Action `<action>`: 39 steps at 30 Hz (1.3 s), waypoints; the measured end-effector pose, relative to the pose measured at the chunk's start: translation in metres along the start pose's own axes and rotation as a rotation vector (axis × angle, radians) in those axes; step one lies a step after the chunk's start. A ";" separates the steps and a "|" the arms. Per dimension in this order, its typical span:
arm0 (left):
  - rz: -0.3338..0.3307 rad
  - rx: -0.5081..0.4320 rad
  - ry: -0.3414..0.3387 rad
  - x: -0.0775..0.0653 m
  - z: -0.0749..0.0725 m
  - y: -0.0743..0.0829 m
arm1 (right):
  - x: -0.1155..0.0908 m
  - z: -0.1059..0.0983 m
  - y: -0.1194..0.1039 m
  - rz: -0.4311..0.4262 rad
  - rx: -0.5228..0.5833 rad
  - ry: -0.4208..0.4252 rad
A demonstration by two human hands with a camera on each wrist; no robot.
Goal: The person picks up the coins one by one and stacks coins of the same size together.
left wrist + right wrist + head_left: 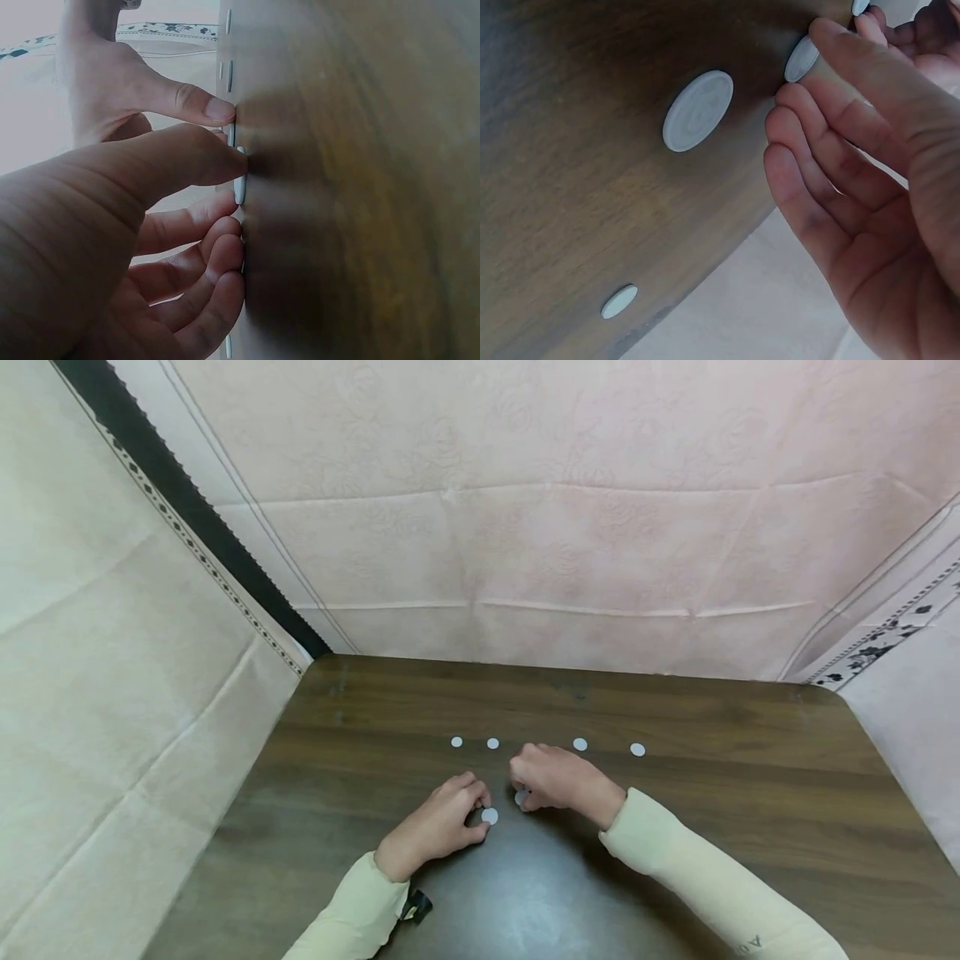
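Just left of the table's middle, my left hand (438, 822) pinches a round white disc (490, 816) between thumb and index finger. In the left wrist view that disc (240, 180) lies flat at the wood, and the other fingertips touch the table. To the right and slightly farther back, my right hand (555, 777) pinches a second white disc (520, 797), partly hidden by its fingers. The right wrist view shows this disc (802, 60) between thumb and index finger, the remaining fingers loosely bent on the tabletop.
Behind the hands, several more white discs lie in a spaced row, from the leftmost disc (457, 742) to the rightmost disc (637, 749). A raised pattern shows on the near disc (697, 111). The brown wooden table (712, 793) ends at pale cloth hangings (525, 568).
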State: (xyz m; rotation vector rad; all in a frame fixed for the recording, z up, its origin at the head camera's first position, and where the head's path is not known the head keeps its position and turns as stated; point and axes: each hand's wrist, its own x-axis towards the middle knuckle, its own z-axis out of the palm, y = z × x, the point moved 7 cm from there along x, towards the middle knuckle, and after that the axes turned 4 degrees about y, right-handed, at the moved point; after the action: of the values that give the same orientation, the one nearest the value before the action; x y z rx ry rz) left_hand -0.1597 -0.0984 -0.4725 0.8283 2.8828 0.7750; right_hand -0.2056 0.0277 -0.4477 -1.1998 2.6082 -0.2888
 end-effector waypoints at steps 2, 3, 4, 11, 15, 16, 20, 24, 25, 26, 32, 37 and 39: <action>-0.007 -0.006 -0.003 -0.001 0.000 0.000 | 0.001 0.000 0.000 -0.001 0.007 -0.006; -0.008 -0.008 -0.003 -0.001 0.000 0.000 | 0.001 0.001 0.000 0.000 0.011 -0.011; -0.009 -0.007 -0.002 -0.002 0.000 0.000 | 0.002 0.002 0.000 -0.001 0.015 -0.011; 0.012 -0.007 0.008 -0.004 -0.001 0.002 | 0.001 0.006 0.005 -0.016 0.006 0.042; 0.013 -0.017 -0.001 -0.004 -0.001 0.003 | -0.001 0.007 0.007 -0.041 -0.021 0.076; 0.009 -0.016 -0.005 -0.003 -0.001 0.003 | -0.002 0.007 0.008 -0.046 -0.026 0.082; 0.002 -0.013 -0.012 -0.002 0.000 0.002 | -0.005 0.007 0.012 -0.049 -0.025 0.090; -0.001 -0.018 -0.012 -0.002 0.000 0.002 | -0.006 0.006 0.013 -0.061 0.002 0.102; 0.000 -0.019 -0.011 -0.002 0.000 0.002 | -0.007 0.006 0.013 -0.066 0.008 0.106; 0.000 -0.019 -0.010 -0.002 0.000 0.001 | -0.007 0.005 0.013 -0.070 0.011 0.110; -0.001 -0.012 0.002 -0.001 -0.001 0.001 | -0.008 -0.001 0.012 -0.092 0.037 0.134; 0.006 -0.011 0.005 -0.002 -0.001 0.001 | -0.009 -0.003 0.012 -0.096 0.058 0.136; 0.016 -0.013 0.011 -0.002 -0.002 0.002 | -0.009 -0.005 0.012 -0.100 0.068 0.139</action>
State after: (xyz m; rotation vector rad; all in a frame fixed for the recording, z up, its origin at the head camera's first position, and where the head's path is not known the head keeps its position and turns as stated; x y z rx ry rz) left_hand -0.1572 -0.0985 -0.4701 0.8489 2.8811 0.8019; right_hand -0.2097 0.0424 -0.4450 -1.3326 2.6348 -0.4937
